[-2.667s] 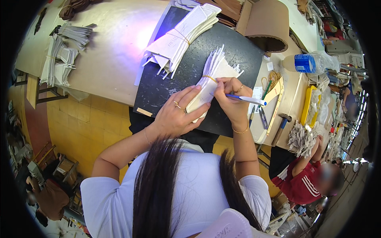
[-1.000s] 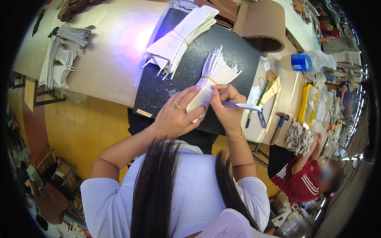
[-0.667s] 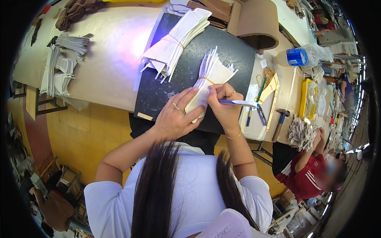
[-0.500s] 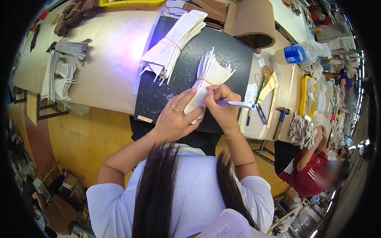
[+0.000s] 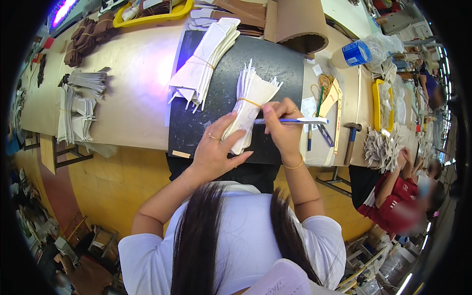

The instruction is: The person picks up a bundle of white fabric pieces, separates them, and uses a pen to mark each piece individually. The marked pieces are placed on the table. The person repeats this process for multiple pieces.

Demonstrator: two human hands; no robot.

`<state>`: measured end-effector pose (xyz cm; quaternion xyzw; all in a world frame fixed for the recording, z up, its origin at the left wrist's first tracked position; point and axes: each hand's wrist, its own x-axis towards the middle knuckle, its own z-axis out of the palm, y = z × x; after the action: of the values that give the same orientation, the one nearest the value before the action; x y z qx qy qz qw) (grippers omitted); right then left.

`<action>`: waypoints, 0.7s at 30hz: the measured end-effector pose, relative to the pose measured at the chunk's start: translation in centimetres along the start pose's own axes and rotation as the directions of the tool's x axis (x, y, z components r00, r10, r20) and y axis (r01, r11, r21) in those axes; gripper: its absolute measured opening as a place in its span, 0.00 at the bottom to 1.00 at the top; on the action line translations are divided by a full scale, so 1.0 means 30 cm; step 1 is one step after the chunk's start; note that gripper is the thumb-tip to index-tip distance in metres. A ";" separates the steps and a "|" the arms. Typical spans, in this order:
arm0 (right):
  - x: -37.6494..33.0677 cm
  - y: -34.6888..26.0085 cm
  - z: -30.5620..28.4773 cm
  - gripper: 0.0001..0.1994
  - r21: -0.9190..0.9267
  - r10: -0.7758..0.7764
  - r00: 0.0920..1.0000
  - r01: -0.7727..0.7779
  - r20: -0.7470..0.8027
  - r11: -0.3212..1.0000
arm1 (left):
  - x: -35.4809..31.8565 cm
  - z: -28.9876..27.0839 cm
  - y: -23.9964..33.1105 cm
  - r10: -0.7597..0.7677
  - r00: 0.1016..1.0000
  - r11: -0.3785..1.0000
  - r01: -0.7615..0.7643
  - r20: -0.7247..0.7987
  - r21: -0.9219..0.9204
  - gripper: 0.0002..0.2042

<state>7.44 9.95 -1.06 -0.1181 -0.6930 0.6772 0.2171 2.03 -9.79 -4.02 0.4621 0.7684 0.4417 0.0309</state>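
A bundle of white, flat cut pieces (image 5: 255, 91) lies on the black board (image 5: 290, 64), bound round the middle by a yellow rubber band; handwriting marks its top piece. My left hand (image 5: 215, 140) steadies its lower left part, fingers over it and the thumb by its lower end. Just right of the bundle, my right hand (image 5: 283, 123) is closed round a blue-and-white pen (image 5: 309, 120). The pen's tip end points left, at the bundle's right edge; I cannot tell whether it touches. A second banded white bundle (image 5: 209, 56) lies farther back on the left.
To the right are a green pencil (image 5: 321, 96), a hammer (image 5: 351, 142) and a jar with a blue label (image 5: 351, 54). More white bundles (image 5: 73, 110) and brown bundles (image 5: 86, 37) lie left. A co-worker in red (image 5: 393, 199) sits at the right.
My right hand has drawn the pen from the bundle's face to its right edge, uncovering the writing. My left hand's fingers have spread a little. The whole view has shifted slightly.
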 end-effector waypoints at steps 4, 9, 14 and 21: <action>0.010 0.026 -0.098 0.10 -0.175 -0.181 0.952 0.140 -0.246 0.974 | 0.059 -0.033 0.018 -0.249 0.969 0.932 0.242 0.008 -0.270 0.32; -0.037 0.004 -0.215 0.12 0.072 0.109 0.872 -0.085 -0.478 0.994 | 0.216 -0.021 0.045 -0.409 0.906 0.912 0.409 0.107 0.028 0.36; -0.096 0.017 -0.316 0.20 -0.102 0.192 0.848 -0.276 -0.495 0.956 | 0.289 0.007 0.056 -0.507 0.856 0.838 0.463 0.099 0.288 0.41; -0.134 0.127 -0.411 0.18 -0.090 0.159 0.774 -0.268 -0.613 0.959 | 0.268 0.037 0.062 -0.391 0.919 0.886 0.363 0.045 0.288 0.35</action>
<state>16.15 19.26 -5.55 -0.4228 -0.6264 0.5625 0.3355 -0.79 -2.80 -0.46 0.3254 0.8945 0.2928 0.0910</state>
